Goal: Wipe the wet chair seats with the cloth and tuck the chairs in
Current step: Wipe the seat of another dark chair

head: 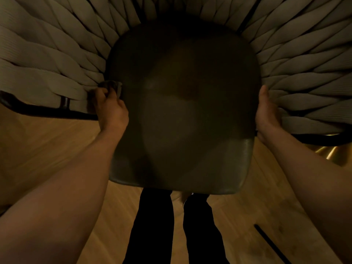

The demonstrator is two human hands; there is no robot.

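A dark leather chair seat fills the middle of the head view, ringed by a woven back of thick beige straps. My left hand sits at the seat's left edge and grips a crumpled grey cloth against the chair's side. My right hand is on the seat's right edge, thumb up along the straps, fingers curled under the edge and hidden. The seat looks dim and shadowed; I cannot tell whether it is wet.
A black metal frame tube runs under the straps on the left and again on the right. Wooden floor lies below. My legs in dark trousers stand just behind the seat's front edge. A dark slot marks the floor at lower right.
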